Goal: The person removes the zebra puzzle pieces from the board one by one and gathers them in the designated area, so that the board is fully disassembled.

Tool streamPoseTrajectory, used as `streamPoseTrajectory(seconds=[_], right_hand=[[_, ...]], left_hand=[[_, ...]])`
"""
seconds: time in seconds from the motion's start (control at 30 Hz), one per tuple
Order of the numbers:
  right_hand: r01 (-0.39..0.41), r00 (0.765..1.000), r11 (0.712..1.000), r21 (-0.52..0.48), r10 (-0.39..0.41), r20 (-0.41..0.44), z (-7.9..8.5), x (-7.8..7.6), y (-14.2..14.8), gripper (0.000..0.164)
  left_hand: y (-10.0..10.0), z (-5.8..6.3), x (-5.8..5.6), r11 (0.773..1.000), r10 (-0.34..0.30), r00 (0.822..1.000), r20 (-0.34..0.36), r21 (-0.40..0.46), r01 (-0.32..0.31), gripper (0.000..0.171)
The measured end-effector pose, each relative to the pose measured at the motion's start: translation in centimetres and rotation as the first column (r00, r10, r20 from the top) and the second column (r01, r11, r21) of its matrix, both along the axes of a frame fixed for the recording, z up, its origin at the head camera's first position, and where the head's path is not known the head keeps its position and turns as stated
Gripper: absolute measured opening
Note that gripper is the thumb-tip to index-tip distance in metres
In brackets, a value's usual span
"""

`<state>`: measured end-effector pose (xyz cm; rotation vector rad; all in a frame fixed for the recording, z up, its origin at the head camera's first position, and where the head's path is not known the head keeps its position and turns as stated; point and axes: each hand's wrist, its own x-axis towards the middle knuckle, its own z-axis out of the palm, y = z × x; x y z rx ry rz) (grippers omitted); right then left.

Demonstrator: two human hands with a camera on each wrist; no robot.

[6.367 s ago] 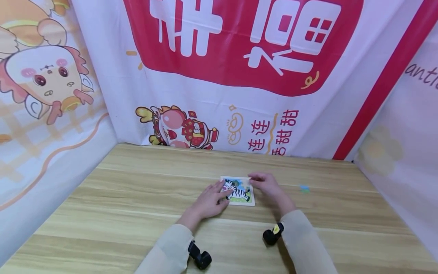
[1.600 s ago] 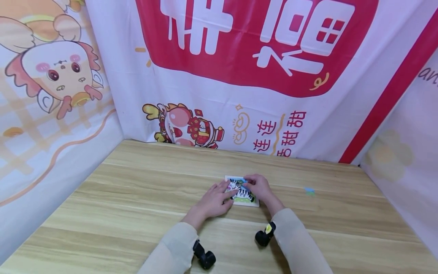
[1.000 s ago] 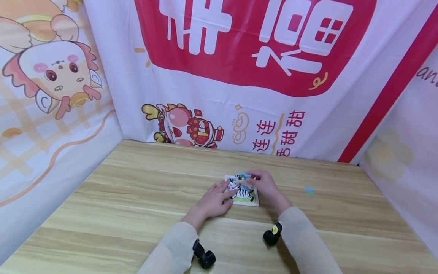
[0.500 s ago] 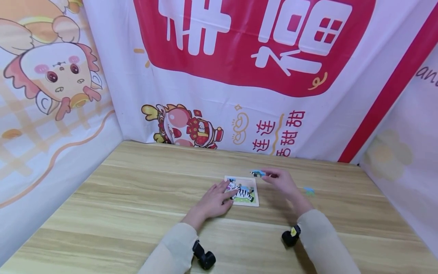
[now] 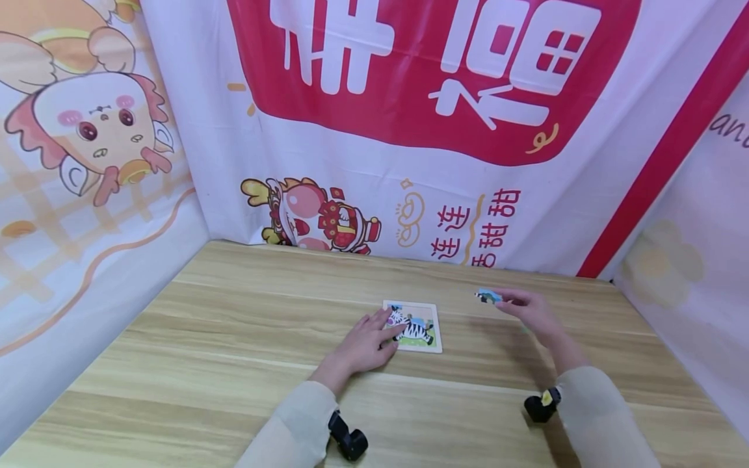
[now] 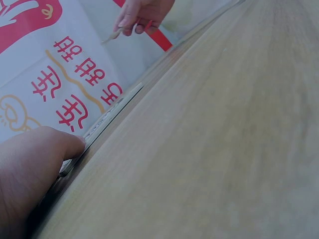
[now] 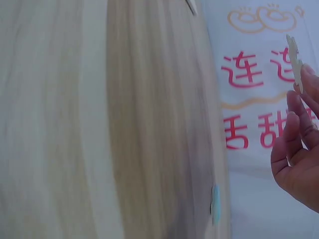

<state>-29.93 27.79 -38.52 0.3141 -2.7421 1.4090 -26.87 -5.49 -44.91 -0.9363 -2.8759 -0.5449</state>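
Observation:
A zebra jigsaw puzzle in a white tray point(image 5: 431, 348) lies mid-table. My left hand point(image 5: 361, 343) rests over its left side with fingers spread, hiding part of the zebra; in the left wrist view the thumb touches the tray's edge. Pale bare backing shows along the puzzle's upper part. Off to the right, my right hand point(image 5: 534, 312) pinches a blue and dark green puzzle piece point(image 5: 488, 296) by its right end, raised above the table. The right wrist view shows this piece point(image 7: 295, 64) edge-on between thumb and fingers.
Another loose blue-green piece point(image 7: 216, 205) lies on the table, mostly hidden behind the right hand in the head view. The wooden table point(image 5: 246, 325) meets a printed cloth backdrop point(image 5: 328, 149) at the back, with cloth walls at both sides.
The right hand has lifted a piece out of the puzzle's upper part and carried it right, uncovering pale backing. The left hand has stayed on the puzzle.

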Motion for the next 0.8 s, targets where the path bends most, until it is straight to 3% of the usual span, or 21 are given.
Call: streamPoseTrajectory(seconds=[0.2, 0.43, 0.63, 0.8], right_hand=[[-0.002, 1.000, 1.000, 0.001, 0.002, 0.000, -0.6, 0.3, 2.1, 0.041], [0.037, 0.990, 0.999, 0.011, -0.038, 0.133, -2.1, -0.2, 3.7, 0.046], [0.036, 0.991, 0.996, -0.081, -0.025, 0.130, -3.7, -0.8, 3.9, 0.042], [0.075, 0.990, 0.995, -0.063, -0.066, 0.128, -4.4, -0.9, 3.7, 0.041]], left_hand=[[0.0, 0.0, 0.1, 1.000, 0.000, 1.000, 0.000, 0.006, 0.000, 0.044], [0.0, 0.0, 0.2, 1.000, 0.000, 1.000, 0.003, 0.007, 0.000, 0.044], [-0.1, 0.1, 0.2, 1.000, -0.004, 1.000, -0.010, 0.005, 0.004, 0.044], [0.0, 0.2, 0.1, 1.000, -0.007, 1.000, -0.007, 0.000, 0.007, 0.044]])
